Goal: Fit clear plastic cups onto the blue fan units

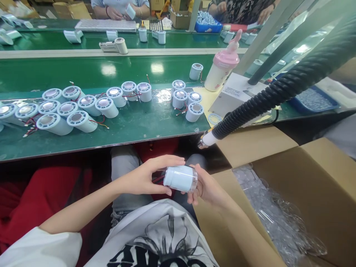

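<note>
Head view looks down over the person's lap, and both hands are on one pale blue cylinder (180, 178), held low in front of the bench (133, 126), just below its near edge. Left hand (150, 178) curls over the cylinder's left end, thumb underneath and fingers arched across the top, closed on it. Right hand (207, 187) cups the clear-capped right end from below and behind, fingers wrapped round it, also closed on it. Red wires (158, 179) peek out at the cylinder's left end, under the left palm.

Up on the bench, left of the cylinder, a cluster of matching units (66, 111) lies on its sides with red leads trailing; a smaller group (189, 102) stands straight above the cylinder. A pink-topped bottle (222, 68) stands beside a white box (236, 94), up and to the right of the cylinder. A black ribbed hose (278, 91) slants down from the upper right, its white nozzle (207, 140) hanging just above the right hand, not touching it. Right of the cylinder an open carton (314, 193) holds clear plastic wrap (272, 211). Across the far side of the bench, other people's hands (115, 14) work at their own parts.
</note>
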Demonstrator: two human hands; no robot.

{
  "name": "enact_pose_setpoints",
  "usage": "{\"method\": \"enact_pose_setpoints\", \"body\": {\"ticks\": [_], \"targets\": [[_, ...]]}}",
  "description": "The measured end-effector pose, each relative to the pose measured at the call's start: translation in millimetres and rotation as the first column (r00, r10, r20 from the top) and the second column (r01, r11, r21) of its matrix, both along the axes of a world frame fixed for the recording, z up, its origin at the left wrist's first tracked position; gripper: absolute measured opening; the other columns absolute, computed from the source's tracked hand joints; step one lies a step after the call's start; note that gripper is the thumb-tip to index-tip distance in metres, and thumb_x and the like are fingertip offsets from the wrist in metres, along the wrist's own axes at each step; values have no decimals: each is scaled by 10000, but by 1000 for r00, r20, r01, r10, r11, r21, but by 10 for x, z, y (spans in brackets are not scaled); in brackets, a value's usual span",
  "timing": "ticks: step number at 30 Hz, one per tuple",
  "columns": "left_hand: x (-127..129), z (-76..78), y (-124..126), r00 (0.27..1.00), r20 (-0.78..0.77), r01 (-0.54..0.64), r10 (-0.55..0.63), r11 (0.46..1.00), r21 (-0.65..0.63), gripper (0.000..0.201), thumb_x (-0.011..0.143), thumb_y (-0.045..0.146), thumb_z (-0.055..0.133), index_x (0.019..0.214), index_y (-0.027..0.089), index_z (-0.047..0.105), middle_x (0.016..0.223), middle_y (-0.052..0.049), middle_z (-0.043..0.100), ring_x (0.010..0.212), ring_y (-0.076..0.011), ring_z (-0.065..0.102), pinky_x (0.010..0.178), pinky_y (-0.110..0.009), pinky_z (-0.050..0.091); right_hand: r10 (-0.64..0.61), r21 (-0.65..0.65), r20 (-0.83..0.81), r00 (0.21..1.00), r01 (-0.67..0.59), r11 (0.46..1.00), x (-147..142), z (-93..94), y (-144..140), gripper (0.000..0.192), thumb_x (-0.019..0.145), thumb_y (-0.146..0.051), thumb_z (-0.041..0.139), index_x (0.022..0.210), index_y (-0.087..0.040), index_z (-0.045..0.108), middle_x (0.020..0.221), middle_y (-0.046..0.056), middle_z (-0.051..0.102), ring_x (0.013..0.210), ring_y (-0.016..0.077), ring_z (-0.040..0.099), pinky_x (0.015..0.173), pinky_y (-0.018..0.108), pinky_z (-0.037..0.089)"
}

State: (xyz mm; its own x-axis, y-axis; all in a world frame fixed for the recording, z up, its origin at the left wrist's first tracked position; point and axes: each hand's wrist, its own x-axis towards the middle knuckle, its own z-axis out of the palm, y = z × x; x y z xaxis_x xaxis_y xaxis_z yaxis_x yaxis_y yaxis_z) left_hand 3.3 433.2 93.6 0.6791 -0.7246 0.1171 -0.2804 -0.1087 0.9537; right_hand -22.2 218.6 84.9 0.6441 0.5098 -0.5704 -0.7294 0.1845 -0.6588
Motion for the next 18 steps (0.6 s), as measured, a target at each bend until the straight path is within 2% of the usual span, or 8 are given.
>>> {"method": "enact_pose_setpoints", "body": {"ticks": [4,6,9,11,13,15,17,18], "targets": [[-12,0,-21,1000,-14,-13,13,1000,-16,697,681,190,738,1303,291,441,1380,-96,428,1278,-253,406,1005,-369,418,64,9,-136,989,-63,998,7,30,9,612,880,-618,237,737,-122,568,519,45,623,324,66,528,280,109,348],[-29,12,-38,998,-60,-31,30,999,-23,662,690,189,728,1286,280,455,1347,-95,448,1260,-248,421,966,-340,450,111,20,-132,985,-110,994,4,25,7,692,878,-636,171,647,-122,572,471,34,583,288,43,473,258,101,297],[-61,41,-56,980,-191,-68,63,998,-19,598,714,207,706,1258,263,466,1301,-96,474,1188,-239,484,909,-323,486,139,-47,1,990,-139,989,-23,-26,-10,700,839,-686,206,596,-129,556,445,29,549,281,58,447,249,134,286],[-81,58,-60,952,-294,-94,91,996,7,584,727,229,695,1259,258,456,1276,-94,493,1112,-226,536,887,-336,497,67,-212,229,971,-18,977,-52,-76,-35,524,859,-588,346,776,-132,589,594,51,632,397,105,553,334,185,418],[-96,67,-62,916,-386,-116,112,993,12,590,737,249,688,1271,257,440,1236,-90,525,1054,-215,569,870,-347,503,35,-339,572,820,197,920,-83,-120,-69,310,864,-369,484,1096,-169,532,1000,109,667,742,166,667,616,284,559],[-103,66,-65,883,-455,-136,119,991,-4,591,746,261,682,1280,261,428,1198,-83,552,1033,-215,579,850,-347,507,126,-336,837,533,318,886,-107,-148,-105,456,830,-174,530,1268,-255,428,1368,102,453,1150,211,537,934,394,478],[-100,59,-68,857,-502,-143,114,989,-19,593,755,273,674,1290,267,417,1144,-75,581,985,-207,596,810,-332,515,210,-303,930,303,302,904,-124,-159,-132,523,810,-85,534,1269,-323,451,1455,43,342,1300,222,380,1047,444,371],[-95,55,-67,851,-513,-137,110,990,-15,604,756,280,674,1300,269,410,1118,-73,593,949,-200,606,782,-321,520,224,-297,937,270,273,915,-129,-158,-141,521,804,-76,550,1248,-340,480,1442,29,365,1308,223,367,1049,444,369]]}}
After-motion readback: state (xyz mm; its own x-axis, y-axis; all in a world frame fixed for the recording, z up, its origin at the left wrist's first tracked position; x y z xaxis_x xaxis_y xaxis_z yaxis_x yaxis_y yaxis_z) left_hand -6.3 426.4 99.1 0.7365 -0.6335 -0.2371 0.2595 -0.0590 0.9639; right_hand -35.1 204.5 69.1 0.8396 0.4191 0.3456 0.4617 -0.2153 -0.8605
